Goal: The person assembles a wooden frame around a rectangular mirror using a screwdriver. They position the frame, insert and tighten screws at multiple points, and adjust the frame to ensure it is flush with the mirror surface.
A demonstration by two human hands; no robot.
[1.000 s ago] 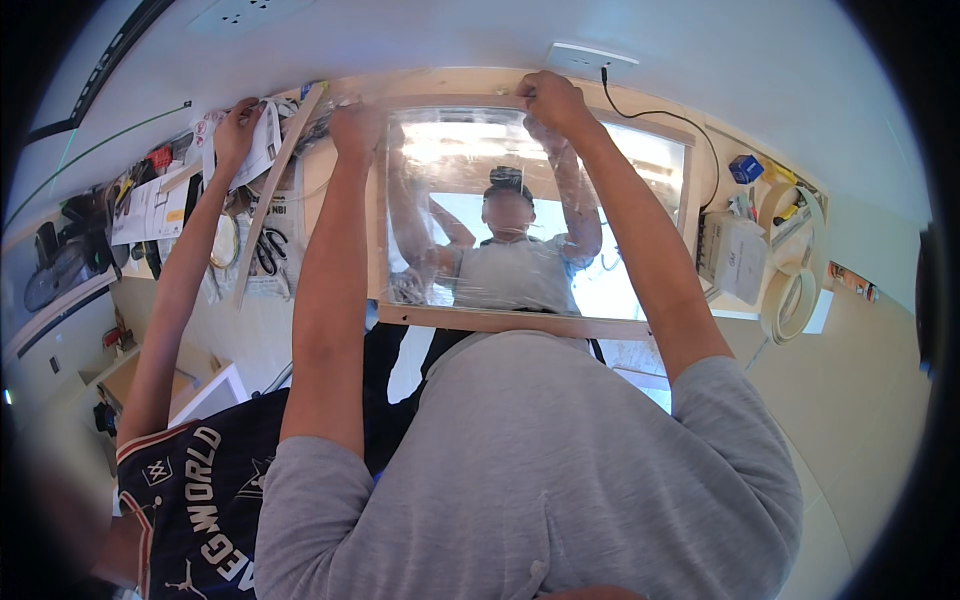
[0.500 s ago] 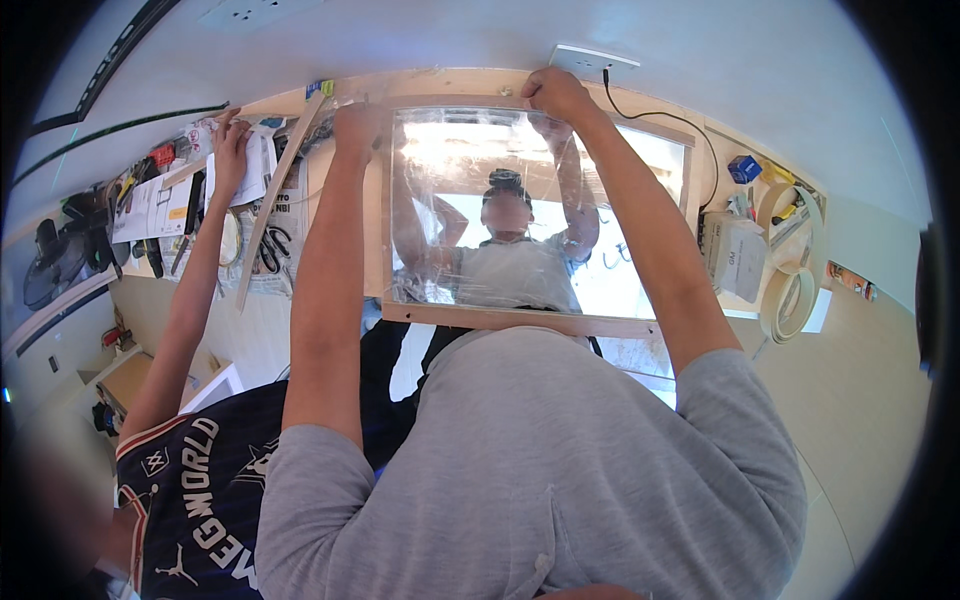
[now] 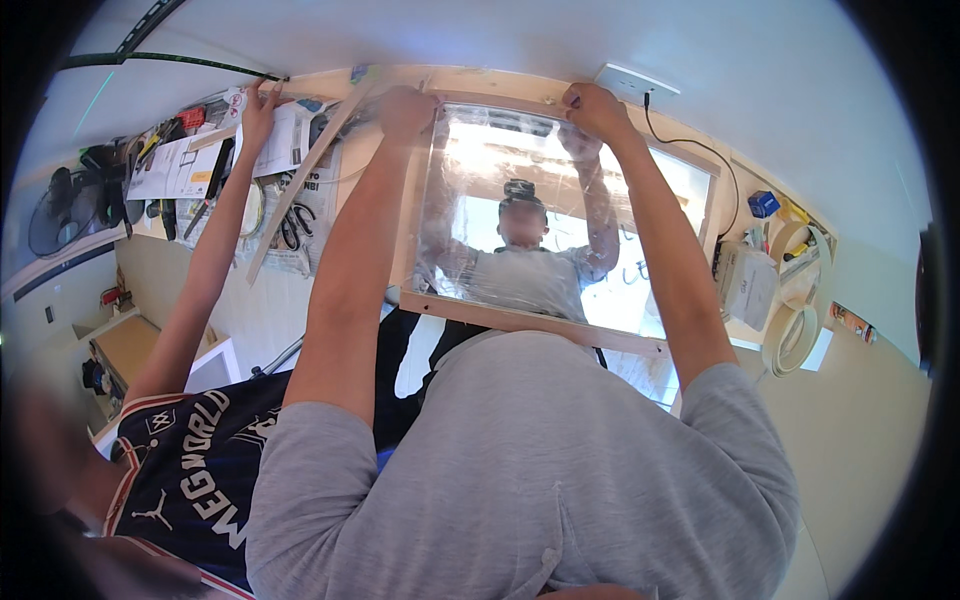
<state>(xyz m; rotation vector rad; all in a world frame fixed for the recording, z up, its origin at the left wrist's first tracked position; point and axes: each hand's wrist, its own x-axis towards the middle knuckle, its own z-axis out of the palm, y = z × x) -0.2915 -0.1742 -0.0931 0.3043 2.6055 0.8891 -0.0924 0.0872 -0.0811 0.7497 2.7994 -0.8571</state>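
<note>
The left hand [image 3: 408, 112] and right hand [image 3: 597, 110] were at the framed mirror [image 3: 568, 215], along its far edge; whether their fingers gripped, I couldn't tell

I observe a pale wall [image 3: 520, 35] along the rear edge of the wooden desk [image 3: 490, 81], fitted with a white socket plate [image 3: 638, 79]. A green light line [image 3: 95, 105] marks the wall beyond the left rear corner. Beige floor [image 3: 850, 430] extends past the right edge.
</note>
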